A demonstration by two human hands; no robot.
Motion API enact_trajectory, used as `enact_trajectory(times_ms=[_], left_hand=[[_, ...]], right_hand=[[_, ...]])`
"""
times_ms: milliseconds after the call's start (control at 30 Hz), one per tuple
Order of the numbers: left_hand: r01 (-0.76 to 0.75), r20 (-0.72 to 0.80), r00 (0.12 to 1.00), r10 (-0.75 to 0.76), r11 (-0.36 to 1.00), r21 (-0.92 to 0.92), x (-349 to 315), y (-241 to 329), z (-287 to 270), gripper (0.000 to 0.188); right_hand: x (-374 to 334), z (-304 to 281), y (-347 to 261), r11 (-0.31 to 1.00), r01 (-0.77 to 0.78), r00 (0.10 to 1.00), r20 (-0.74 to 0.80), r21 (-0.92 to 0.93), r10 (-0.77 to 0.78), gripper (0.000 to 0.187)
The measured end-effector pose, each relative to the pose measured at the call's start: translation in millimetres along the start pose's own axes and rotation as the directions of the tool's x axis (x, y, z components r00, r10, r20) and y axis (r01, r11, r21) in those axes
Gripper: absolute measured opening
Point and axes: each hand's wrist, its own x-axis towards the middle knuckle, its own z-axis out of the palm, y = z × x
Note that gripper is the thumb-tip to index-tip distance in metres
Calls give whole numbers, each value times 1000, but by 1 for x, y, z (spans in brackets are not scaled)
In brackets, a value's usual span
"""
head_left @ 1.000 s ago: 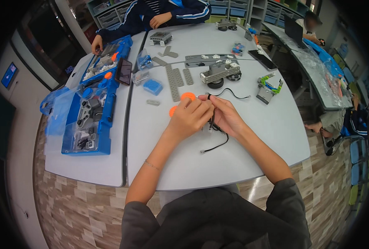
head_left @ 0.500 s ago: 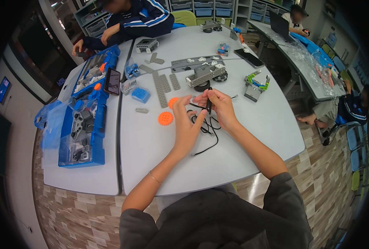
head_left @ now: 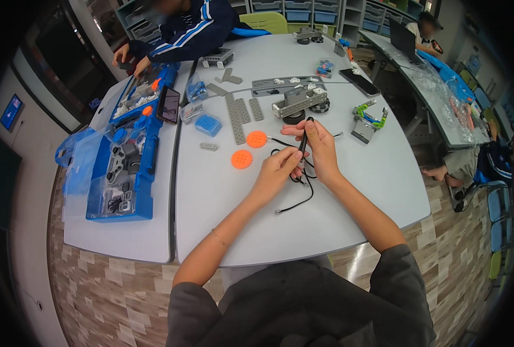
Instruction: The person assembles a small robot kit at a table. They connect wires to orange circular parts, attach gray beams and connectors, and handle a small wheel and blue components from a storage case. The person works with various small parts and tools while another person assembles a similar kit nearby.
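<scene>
Over the middle of the white table (head_left: pixel 222 214), both hands grip a bundle of black cables (head_left: pixel 303 140). My right hand (head_left: pixel 321 149) pinches the upper part, while the thumb and fingers of my left hand (head_left: pixel 281 171) are closed on it lower down. Loose loops hang below my fingers, and one cable end with a clear plug lies toward the near side. Two orange gears (head_left: pixel 256 139) (head_left: pixel 242 159) rest left of my hands. Just beyond my fingers stands a grey wheeled build (head_left: pixel 298 104) with black wheels.
Grey perforated beams (head_left: pixel 234 119) and a clear box of blue pins (head_left: pixel 208 124) lie left. A green-and-grey build (head_left: pixel 364 128) and a phone (head_left: pixel 360 82) are right. An open blue case (head_left: pixel 147 196) holds parts; a person in a dark jacket (head_left: pixel 202 34) reaches into its far end.
My left hand has closed from spread fingers onto the cable bundle. The person at the far left has moved their hands to the case. The whole view has shifted slightly.
</scene>
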Motion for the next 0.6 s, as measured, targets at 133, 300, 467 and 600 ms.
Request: enact_trajectory(times_ms=[133, 300, 467, 600], left_hand=[[8, 45, 999, -6, 999, -45, -2, 6, 0, 33], [41, 45, 998, -40, 999, -27, -4, 9, 0, 30], [35, 21, 999, -36, 999, 23, -1, 7, -6, 27], [18, -32, 999, -15, 996, 90, 1, 3, -10, 27]], right_hand=[[1, 0, 2, 999, 32, 999, -8, -27, -32, 39], [2, 1, 3, 999, 30, 999, -32, -37, -31, 41], [2, -2, 2, 999, -52, 999, -18, -2, 52, 45], [6, -8, 7, 997, -78, 995, 68, 15, 77, 46]])
